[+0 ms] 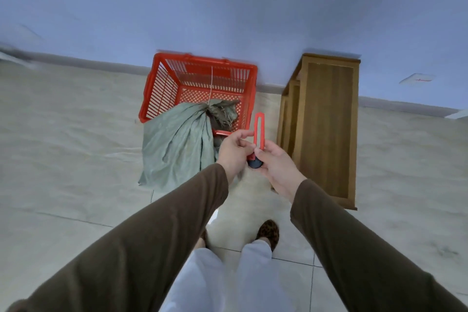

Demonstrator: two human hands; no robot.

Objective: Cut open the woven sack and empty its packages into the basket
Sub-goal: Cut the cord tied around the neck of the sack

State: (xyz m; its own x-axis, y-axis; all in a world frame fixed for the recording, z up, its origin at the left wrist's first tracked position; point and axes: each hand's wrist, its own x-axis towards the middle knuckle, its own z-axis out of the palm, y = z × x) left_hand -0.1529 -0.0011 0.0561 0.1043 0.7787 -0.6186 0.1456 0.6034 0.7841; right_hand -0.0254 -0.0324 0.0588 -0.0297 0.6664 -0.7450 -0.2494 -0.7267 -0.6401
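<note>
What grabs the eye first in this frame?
The red basket against the wall, with the grey-green woven sack slumped over its near rim. In front, both hands, left and right, hold a red utility knife; a wooden shelf stands right.

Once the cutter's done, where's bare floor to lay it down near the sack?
Bare tile lies left of the woven sack and red basket, out to the wall. Crowded: the strip between basket and wooden shelf is narrow, where both hands hold the red cutter.
</note>
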